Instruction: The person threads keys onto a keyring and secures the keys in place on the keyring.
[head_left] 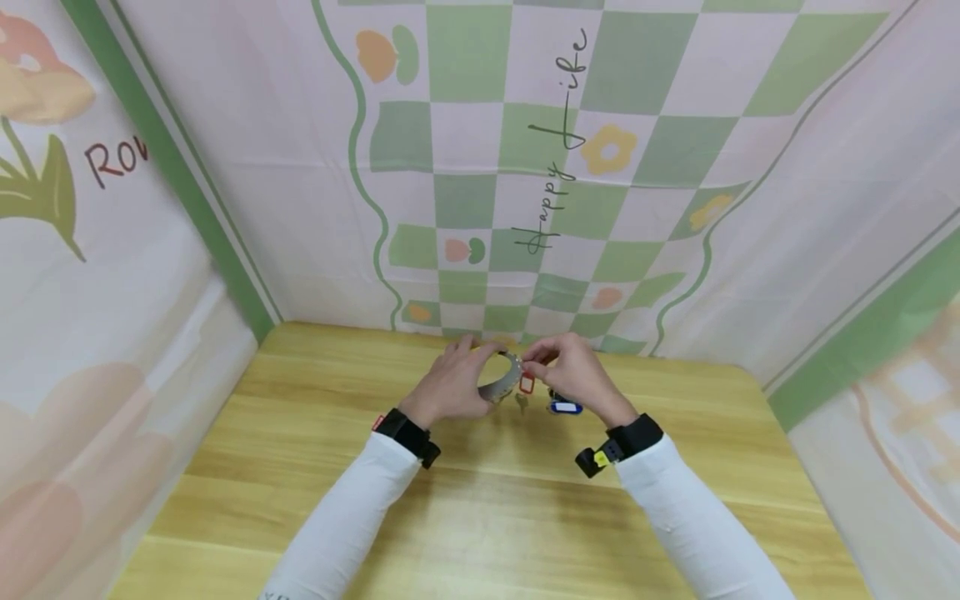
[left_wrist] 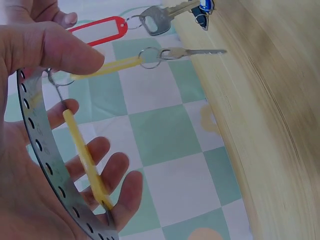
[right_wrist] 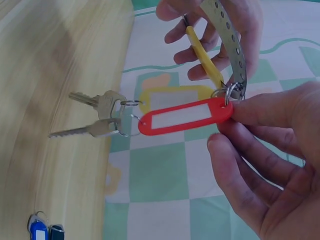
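My left hand (head_left: 450, 383) grips a curved metal band (head_left: 512, 379) with a row of holes, above the table. Across its inside lies a thin yellow rod (right_wrist: 202, 52). A red key tag (right_wrist: 180, 117) sits at the band's end, and my right hand (head_left: 577, 375) pinches that end of the tag beside small metal rings. One key (right_wrist: 102, 128) dangles from the red tag. Behind it a yellow key tag (left_wrist: 120, 64) also hangs near the band, with another key (right_wrist: 107, 105). How the rings join the band is partly hidden by fingers.
A blue key tag (head_left: 566, 407) lies on the wooden table (head_left: 487, 517) beside my right hand, with a dark tag (right_wrist: 57, 232) next to it. A checkered cloth (head_left: 468, 137) hangs at the table's back edge, and more printed cloth (head_left: 150, 333) stands along the left side.
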